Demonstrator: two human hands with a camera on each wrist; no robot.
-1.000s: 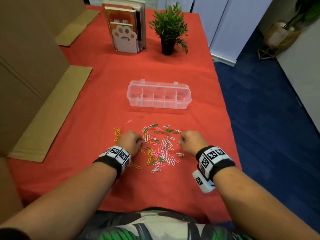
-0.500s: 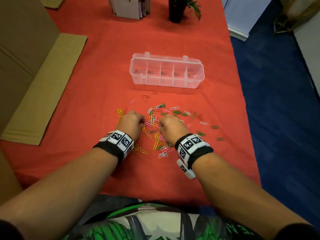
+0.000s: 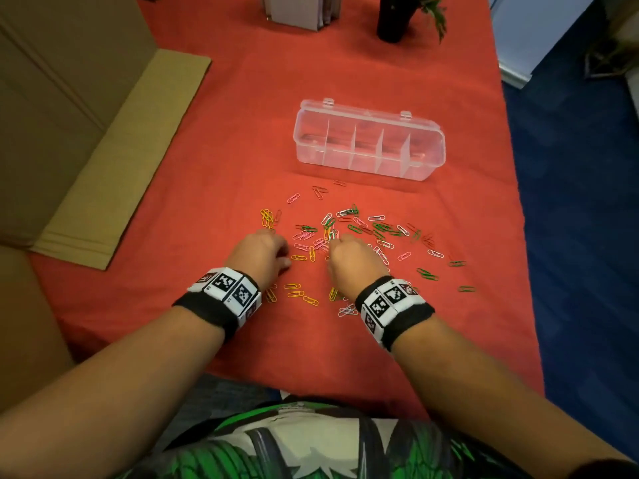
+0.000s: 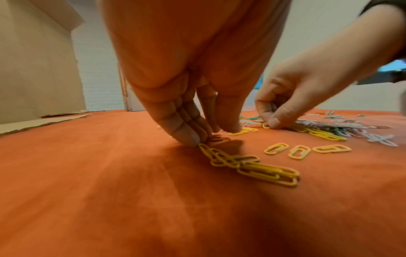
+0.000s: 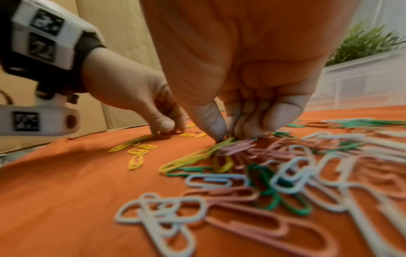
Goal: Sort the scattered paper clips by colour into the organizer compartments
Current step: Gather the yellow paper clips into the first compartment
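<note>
Yellow, pink, white, green and red paper clips (image 3: 363,233) lie scattered on the red cloth. The clear organizer (image 3: 368,143) stands open beyond them, and I see no clips in its compartments. My left hand (image 3: 264,250) is at the pile's left edge. In the left wrist view its straight fingers (image 4: 193,139) touch the cloth at the end of a bunch of yellow clips (image 4: 248,167). My right hand (image 3: 349,255) is in the middle of the pile, its thumb and curled fingers (image 5: 248,128) pinching at a yellow clip (image 5: 197,156).
Flattened cardboard (image 3: 114,167) and a large box lie to the left. A potted plant (image 3: 397,15) and books (image 3: 297,12) stand at the far end. The table's right edge (image 3: 518,236) drops to blue carpet. The near edge is just behind my wrists.
My right hand has moved left from the pile's right side into its middle, close to the left hand. Green clips now lie spread to the right. The view has tilted down.
</note>
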